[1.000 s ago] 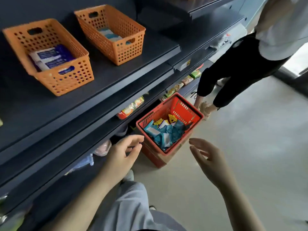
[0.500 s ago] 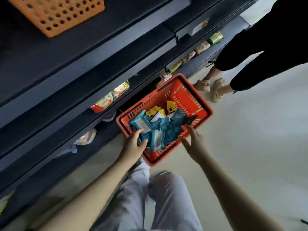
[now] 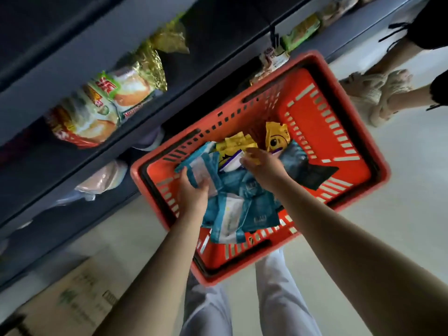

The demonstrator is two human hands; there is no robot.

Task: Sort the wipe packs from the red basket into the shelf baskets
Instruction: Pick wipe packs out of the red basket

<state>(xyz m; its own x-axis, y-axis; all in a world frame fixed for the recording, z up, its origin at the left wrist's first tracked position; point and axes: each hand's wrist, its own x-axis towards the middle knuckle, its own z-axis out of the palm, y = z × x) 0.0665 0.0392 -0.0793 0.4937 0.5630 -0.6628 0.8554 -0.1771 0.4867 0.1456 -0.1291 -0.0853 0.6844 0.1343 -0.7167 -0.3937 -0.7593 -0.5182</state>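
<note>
The red basket (image 3: 337,132) stands on the floor below me, holding several blue wipe packs (image 3: 244,197) and yellow wipe packs (image 3: 276,135). My left hand (image 3: 194,192) is inside the basket at its left side and grips a blue and white pack (image 3: 201,166). My right hand (image 3: 264,166) is over the middle of the pile with its fingers closing on a white and purple pack (image 3: 231,162) beside the yellow ones. The orange shelf baskets are out of view.
Dark shelves (image 3: 218,69) run along the left, with snack bags (image 3: 104,105) on them. A cardboard box (image 3: 72,294) lies at the lower left. Another person's feet in sandals (image 3: 378,93) stand at the upper right on the pale floor (image 3: 400,214).
I have bent down, so the orange shelf baskets have left the view. Both hands went from the basket's near rim into the pile, and the left one has taken hold of a blue pack.
</note>
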